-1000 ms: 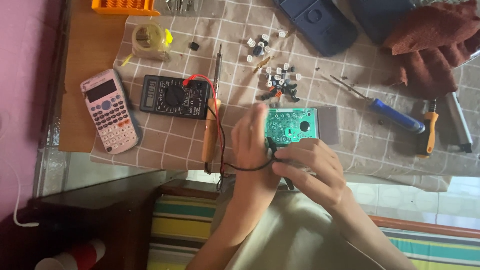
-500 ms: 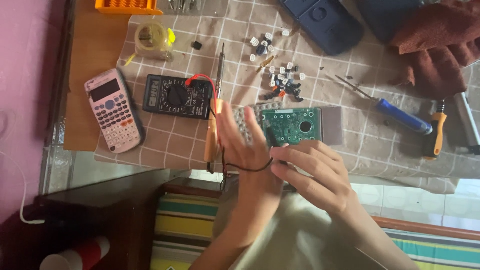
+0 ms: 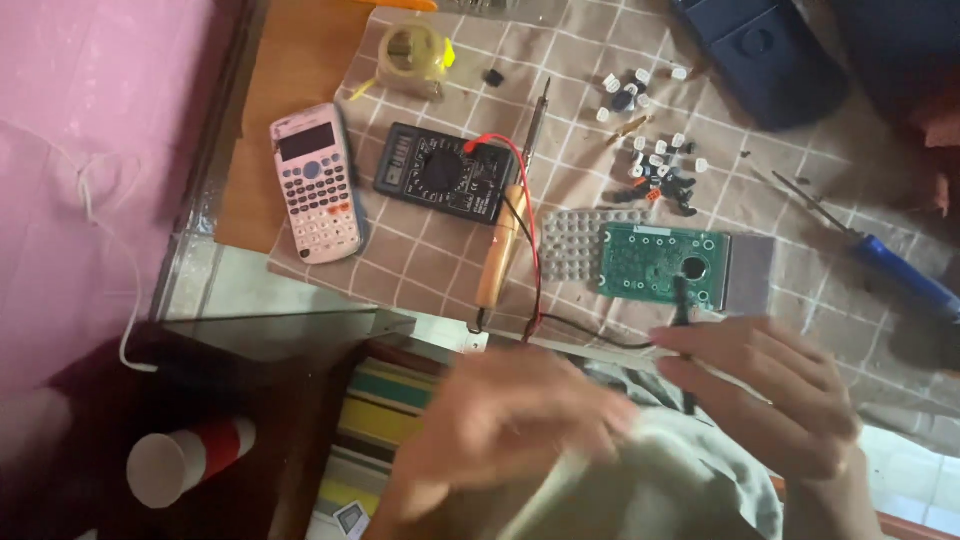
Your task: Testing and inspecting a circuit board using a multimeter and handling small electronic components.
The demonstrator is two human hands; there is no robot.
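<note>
One checked cloth (image 3: 420, 265) covers the table ahead of both hands; its near edge runs just beyond the fingertips, and past its left edge bare wood (image 3: 290, 120) shows. One dark blue case (image 3: 760, 50) lies far ahead of the right hand (image 3: 770, 395), at the frame's top edge. One green circuit board (image 3: 655, 262) sits directly ahead of the right hand, with one grey key mat (image 3: 575, 245) touching its left end. One pink calculator (image 3: 318, 182) lies well ahead and left of the left hand (image 3: 510, 420), its near end close to the cloth's left border. One black multimeter (image 3: 445, 175) rests between the calculator and the board, a red lead and a black lead curling from it. One wooden-handled soldering iron (image 3: 505, 230) lies ahead of the left hand. One blue-handled screwdriver (image 3: 905, 275) lies right of the right hand, running out toward the frame edge. One tape roll (image 3: 412, 50) sits far ahead. Roughly two dozen small key caps (image 3: 650, 150) scatter beyond the board; an exact count is not possible.

The right hand pinches one black probe (image 3: 682, 300), its tip on the board. The left hand is blurred, off the cloth, over pale fabric; whether it grips anything I cannot tell. Open cloth lies between the soldering iron and the calculator.
</note>
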